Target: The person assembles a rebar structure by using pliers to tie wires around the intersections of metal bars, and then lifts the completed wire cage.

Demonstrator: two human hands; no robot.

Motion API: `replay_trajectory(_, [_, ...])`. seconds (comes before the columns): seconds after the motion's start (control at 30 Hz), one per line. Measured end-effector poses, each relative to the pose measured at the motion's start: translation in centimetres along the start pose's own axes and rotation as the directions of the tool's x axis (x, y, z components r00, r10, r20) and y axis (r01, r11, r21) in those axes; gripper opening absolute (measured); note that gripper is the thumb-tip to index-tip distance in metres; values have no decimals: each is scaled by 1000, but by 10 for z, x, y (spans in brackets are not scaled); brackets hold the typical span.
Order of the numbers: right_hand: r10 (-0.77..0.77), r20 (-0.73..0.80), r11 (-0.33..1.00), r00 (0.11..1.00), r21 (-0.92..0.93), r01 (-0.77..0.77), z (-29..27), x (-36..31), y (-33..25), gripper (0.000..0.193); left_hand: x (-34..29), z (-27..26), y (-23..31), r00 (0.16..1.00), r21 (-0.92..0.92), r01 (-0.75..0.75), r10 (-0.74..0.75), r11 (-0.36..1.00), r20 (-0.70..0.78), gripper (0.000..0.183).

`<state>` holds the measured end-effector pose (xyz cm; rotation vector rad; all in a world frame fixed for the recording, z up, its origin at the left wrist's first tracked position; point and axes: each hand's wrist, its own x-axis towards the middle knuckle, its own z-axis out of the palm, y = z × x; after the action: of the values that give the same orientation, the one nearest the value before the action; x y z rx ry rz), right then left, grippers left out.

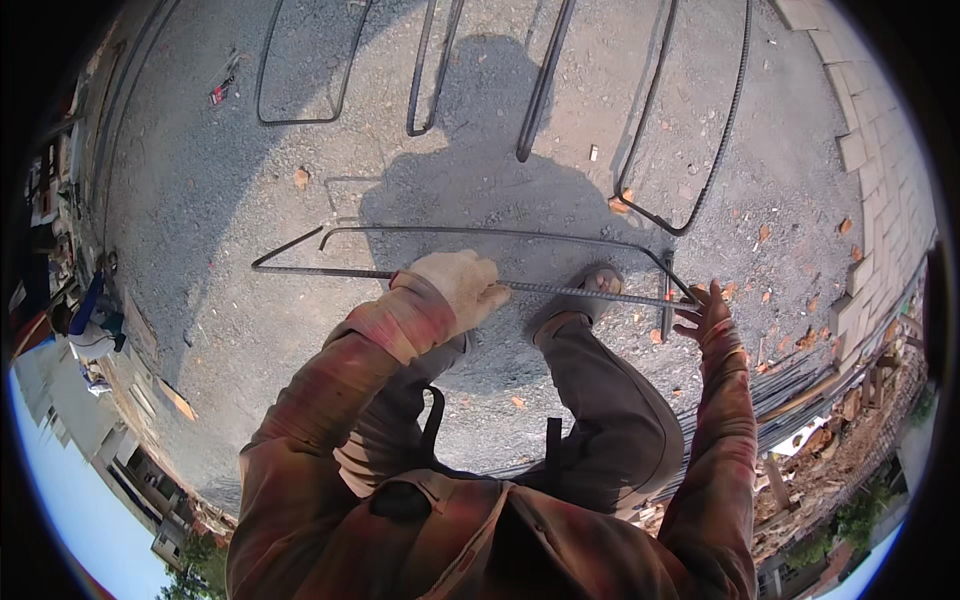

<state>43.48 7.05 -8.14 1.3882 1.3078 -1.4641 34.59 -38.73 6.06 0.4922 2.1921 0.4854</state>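
Gravel yard: bent rebar [560, 290] lies flat, heavy and stiff, likely rough. Gloved left hand [458, 284] curls over its near bar; bare right hand [706, 312], fingers spread, touches the corner.

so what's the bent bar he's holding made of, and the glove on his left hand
The bent bar looks like steel rebar: dark grey, dull, with fine ribs along it. The glove on the left hand seems knitted cotton or similar fabric, off-white and matte; the weave is too small to confirm.

sunlit gravel ground [250, 180], paving blocks [880, 150]
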Motion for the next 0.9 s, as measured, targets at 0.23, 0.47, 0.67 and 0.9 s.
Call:
replay_trajectory(0.23, [186,188,968,964,-203,-147,11,49,-59,26,8,4,14,989,87,-150,151,985,-4,28])
replay_trajectory(0.47, [-89,123,858,988,-495,138,34,18,-73,17,4,-4,29,979,96,-181,169,979,118,28])
replay_trajectory(0.67, [-45,-147,847,988,-529,-40,39,66,-48,22,32,35,-2,933,145,-149,91,978,347,28])
replay_trajectory(0.9, [-167,-108,929,980,-351,119,27,126,-20,9,40,70,-19,815,154,-99,-9,983,580,37])
